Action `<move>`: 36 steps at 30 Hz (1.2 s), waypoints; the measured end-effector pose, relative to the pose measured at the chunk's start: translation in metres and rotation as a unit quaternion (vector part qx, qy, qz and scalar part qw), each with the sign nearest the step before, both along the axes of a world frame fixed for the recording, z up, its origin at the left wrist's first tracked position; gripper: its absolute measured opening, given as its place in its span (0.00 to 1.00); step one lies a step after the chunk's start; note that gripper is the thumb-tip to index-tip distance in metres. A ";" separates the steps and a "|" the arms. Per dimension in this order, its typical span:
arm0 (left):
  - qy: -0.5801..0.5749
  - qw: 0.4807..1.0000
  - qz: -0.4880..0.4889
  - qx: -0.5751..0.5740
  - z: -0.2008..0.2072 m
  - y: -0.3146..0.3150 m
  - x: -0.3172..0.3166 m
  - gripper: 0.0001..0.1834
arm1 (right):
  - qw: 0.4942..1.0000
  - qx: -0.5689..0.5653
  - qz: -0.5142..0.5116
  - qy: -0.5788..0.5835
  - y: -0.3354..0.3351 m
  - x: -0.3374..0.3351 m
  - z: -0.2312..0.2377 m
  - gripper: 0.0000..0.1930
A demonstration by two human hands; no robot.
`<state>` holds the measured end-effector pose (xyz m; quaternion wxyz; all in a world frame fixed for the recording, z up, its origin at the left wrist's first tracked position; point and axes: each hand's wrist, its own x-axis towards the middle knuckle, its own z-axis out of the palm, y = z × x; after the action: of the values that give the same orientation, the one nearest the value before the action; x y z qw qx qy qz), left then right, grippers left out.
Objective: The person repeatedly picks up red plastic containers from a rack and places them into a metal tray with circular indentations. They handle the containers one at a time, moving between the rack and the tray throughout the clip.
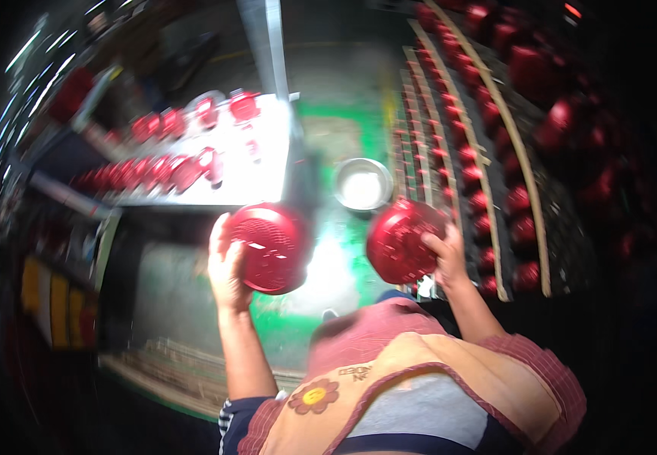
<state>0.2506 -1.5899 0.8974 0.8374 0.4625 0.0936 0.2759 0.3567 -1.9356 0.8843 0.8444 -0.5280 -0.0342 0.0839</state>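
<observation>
My left hand (226, 271) is closed on the side of a glossy red rounded piece (274, 246), held up before me near the front edge of the bright table. Its kind is not clear; pale glints cross its surface. In my right hand (448, 256) is a second glossy red rounded piece (398, 241), gripped at its right side with the thumb over the face. The two pieces are apart from each other, with the floor showing between them. Motion blur softens both.
Rows of smaller-looking red pieces (158, 173) stand on the brightly lit white table (264, 171) at the left. A pale round basin (363, 184) sits ahead. On the right, racks with wooden rails (522, 148) carry many red pieces. Yellow bins (59, 303) are at the far left.
</observation>
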 end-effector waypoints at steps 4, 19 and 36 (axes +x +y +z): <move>-0.055 0.985 -0.139 -0.083 -0.027 0.002 0.093 0.32 | 0.991 0.121 -0.026 0.045 0.021 0.054 0.000 0.26; 0.107 0.749 -0.396 -0.520 -0.091 -0.061 0.472 0.31 | 0.801 0.531 0.157 0.228 0.085 0.373 -0.064 0.23; 0.178 0.617 -0.437 -0.630 -0.132 -0.017 0.574 0.30 | 0.773 0.577 0.071 0.255 0.122 0.449 -0.059 0.27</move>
<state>0.8247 -1.6074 0.7657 0.9119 -0.1520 0.1789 -0.3367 0.8055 -1.8132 0.8251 0.9599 0.1025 0.1034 0.2395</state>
